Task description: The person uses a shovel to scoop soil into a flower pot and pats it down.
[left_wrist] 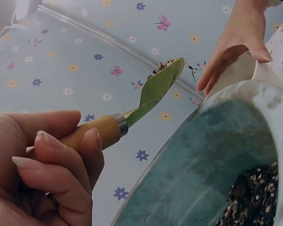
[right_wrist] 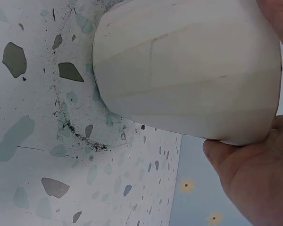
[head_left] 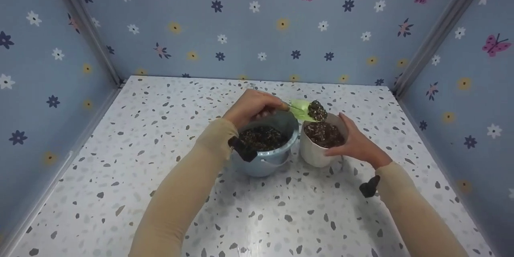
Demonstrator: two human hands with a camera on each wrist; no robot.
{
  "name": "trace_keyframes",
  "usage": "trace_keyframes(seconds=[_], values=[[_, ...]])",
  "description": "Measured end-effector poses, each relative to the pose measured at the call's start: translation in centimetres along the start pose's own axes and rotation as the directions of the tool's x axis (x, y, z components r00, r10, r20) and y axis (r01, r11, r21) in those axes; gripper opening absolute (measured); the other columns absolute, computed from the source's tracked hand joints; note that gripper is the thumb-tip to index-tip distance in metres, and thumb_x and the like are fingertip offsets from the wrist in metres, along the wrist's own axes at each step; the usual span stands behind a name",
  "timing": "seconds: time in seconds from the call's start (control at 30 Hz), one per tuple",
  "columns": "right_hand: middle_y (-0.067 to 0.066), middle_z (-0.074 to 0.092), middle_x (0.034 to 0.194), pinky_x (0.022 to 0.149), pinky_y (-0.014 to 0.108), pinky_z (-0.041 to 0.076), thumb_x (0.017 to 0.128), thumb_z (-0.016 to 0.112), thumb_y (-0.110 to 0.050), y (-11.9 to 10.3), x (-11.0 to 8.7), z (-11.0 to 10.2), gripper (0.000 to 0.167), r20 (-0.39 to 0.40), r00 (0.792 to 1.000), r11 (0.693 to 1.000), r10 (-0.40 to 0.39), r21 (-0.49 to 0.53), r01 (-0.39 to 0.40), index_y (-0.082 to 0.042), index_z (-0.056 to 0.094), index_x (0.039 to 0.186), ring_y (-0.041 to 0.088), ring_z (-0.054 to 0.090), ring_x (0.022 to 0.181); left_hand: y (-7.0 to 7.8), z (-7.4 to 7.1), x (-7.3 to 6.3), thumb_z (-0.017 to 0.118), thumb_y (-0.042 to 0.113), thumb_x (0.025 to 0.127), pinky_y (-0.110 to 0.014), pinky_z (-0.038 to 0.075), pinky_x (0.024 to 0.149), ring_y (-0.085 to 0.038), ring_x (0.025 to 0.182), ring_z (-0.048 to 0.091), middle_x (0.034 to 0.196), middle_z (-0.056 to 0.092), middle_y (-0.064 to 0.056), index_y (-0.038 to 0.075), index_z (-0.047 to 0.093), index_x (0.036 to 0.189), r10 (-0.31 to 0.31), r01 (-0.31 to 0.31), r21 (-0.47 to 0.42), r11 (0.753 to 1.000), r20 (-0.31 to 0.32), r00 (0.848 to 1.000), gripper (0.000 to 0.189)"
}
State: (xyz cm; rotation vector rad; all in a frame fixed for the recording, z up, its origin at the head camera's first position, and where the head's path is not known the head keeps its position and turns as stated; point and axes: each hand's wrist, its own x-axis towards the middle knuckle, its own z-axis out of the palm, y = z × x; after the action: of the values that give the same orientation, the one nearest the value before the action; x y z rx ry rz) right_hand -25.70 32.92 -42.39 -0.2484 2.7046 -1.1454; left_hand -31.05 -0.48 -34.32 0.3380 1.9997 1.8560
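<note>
My left hand (head_left: 257,106) grips the wooden handle (left_wrist: 96,132) of a small green trowel (head_left: 299,109). Dark, speckled potting soil (head_left: 317,111) is heaped on the blade, which is over the back rim of a white plant pot (head_left: 315,153). My right hand (head_left: 355,140) holds that pot by its side, thumb and fingers spread around the rim. Brown soil (head_left: 325,133) lies inside the pot. Left of it, under my left hand and wrist, stands a light blue bucket (head_left: 261,166) with dark soil (left_wrist: 250,197) in it.
The pots stand on a white speckled tabletop (head_left: 160,128). Flower-and-butterfly panels (head_left: 257,28) enclose it at the back and both sides. Loose soil crumbs (right_wrist: 87,141) lie on the table beside the white pot. A handle (head_left: 277,164) hangs along the bucket's front.
</note>
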Motion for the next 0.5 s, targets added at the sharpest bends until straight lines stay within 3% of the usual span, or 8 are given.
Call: trace_keyframes(seconds=[0.17, 0.5], values=[[0.019, -0.007, 0.163, 0.112, 0.065, 0.015, 0.071, 0.088, -0.047, 0.0, 0.1, 0.2, 0.136, 0.0, 1.0, 1.0, 0.027, 0.01, -0.027, -0.013, -0.01, 0.158, 0.042, 0.005, 0.147, -0.2, 1.3, 0.6, 0.083, 0.021, 0.08, -0.022, 0.032, 0.046, -0.007, 0.049, 0.043, 0.068, 0.065, -0.001, 0.011, 0.08, 0.092, -0.008, 0.008, 0.036, 0.999, 0.013, 1.0, 0.017], [0.02, -0.007, 0.162, 0.113, 0.064, 0.014, 0.071, 0.088, -0.047, 0.2, -0.2, 0.0, 0.136, 0.007, 0.999, 0.999, 0.04, 0.012, -0.04, -0.012, -0.011, 0.158, 0.042, 0.006, 0.147, -0.6, 2.9, 1.2, 0.084, 0.016, 0.078, -0.022, 0.034, 0.044, -0.008, 0.049, 0.049, 0.075, 0.07, -0.011, 0.008, 0.079, 0.09, 0.0, 0.0, 0.129, 0.992, 0.005, 1.0, 0.015]])
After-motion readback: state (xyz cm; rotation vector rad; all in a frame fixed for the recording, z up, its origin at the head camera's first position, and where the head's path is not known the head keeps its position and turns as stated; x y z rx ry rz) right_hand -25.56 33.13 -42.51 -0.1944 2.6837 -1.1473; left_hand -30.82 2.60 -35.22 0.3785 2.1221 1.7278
